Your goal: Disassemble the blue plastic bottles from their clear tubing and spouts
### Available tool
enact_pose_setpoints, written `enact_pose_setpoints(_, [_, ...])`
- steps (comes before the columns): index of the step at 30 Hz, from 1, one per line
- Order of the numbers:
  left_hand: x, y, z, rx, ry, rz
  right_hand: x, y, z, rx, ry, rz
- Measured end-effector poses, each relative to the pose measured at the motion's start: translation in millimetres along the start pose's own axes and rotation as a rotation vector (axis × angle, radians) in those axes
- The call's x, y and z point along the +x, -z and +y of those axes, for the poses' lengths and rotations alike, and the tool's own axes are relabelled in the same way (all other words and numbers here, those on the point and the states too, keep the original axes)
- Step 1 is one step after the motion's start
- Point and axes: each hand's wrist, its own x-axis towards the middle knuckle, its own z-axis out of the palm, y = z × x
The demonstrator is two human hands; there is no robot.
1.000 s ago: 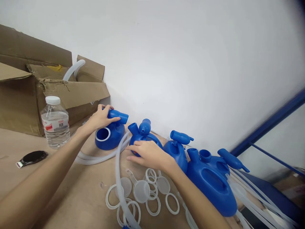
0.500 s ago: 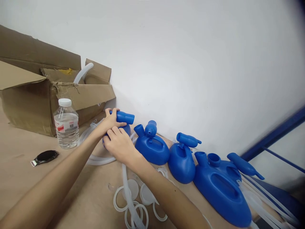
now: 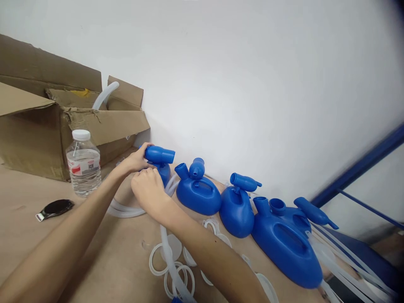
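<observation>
While the left hand point(image 3: 138, 160) is placed at the rear end of a blue spout point(image 3: 160, 154), the right hand point(image 3: 148, 186) is held close in front of the jug point(image 3: 166, 173) below it, much of the jug being covered by the two hands. The left fingers are partly hidden behind the spout, so whether they are clamped on it cannot be told; the right fingers are bent inward, and whether anything is gripped by them cannot be told either. The jug is stood on the worktop point(image 3: 110, 261), at the left end of a row of other blue jugs point(image 3: 285, 246) set along the wall point(image 3: 236, 84). Spouts are also borne on top of the next two jugs in the row. Below the right forearm, rings point(image 3: 150, 259) and lids point(image 3: 173, 248) are scattered, partly crossed by a tube point(image 3: 166, 244). More tubing point(image 3: 126, 212) is curved beside the left forearm. At the left, a watch point(image 3: 58, 207) is laid flat, and a water bottle point(image 3: 83, 166) is stood upright just before an open box point(image 3: 31, 143)
</observation>
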Motion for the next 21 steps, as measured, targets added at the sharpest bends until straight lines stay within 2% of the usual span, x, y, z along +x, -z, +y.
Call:
enact_pose_setpoints(3, [0.2,-3.2,-3.1,0.087,0.007,0.036,2.2,-3.4,-2.5,-0.002,-0.032,-0.004])
enact_pose_setpoints(11, [-0.3,-8.8,-1.7,0.064,0.008,0.039,-3.1,-13.7,5.7,-0.058,0.039,0.045])
enact_pose_setpoints(18, [-2.0,-10.7,0.4,0.053,0.01,0.05,-10.2,-11.5,9.9,-0.058,0.042,0.031])
enact_pose_setpoints(21, [-1.8,-12.0,-1.0,0.049,0.006,0.052,-11.0,-17.0,14.2,-0.029,0.049,0.059])
